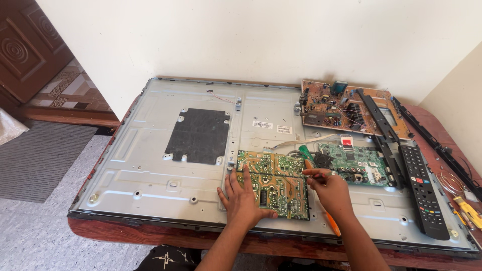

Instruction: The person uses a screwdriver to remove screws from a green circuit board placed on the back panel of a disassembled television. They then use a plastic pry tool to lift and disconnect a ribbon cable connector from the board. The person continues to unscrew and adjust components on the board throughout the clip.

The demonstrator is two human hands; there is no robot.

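Note:
A large flat-screen panel [150, 165] lies face down on a wooden table, its grey metal back showing. A green circuit board [273, 180] lies solder side up near the panel's front edge. My left hand [243, 198] rests flat on the board's left part, fingers spread. My right hand [329, 188] pinches a thin tool at the board's right edge. An orange-handled tool [332, 223] lies under my right wrist. A green-handled screwdriver [305, 152] lies just beyond the board.
A second green board [354, 163] sits mounted to the right. A brown circuit board [336, 108] lies at the far right. A black remote [424, 190], black plastic strips [381, 120], a wire coil [452, 183] and yellow tools [469, 213] lie along the right edge. A black pad [198, 135] covers part of the panel.

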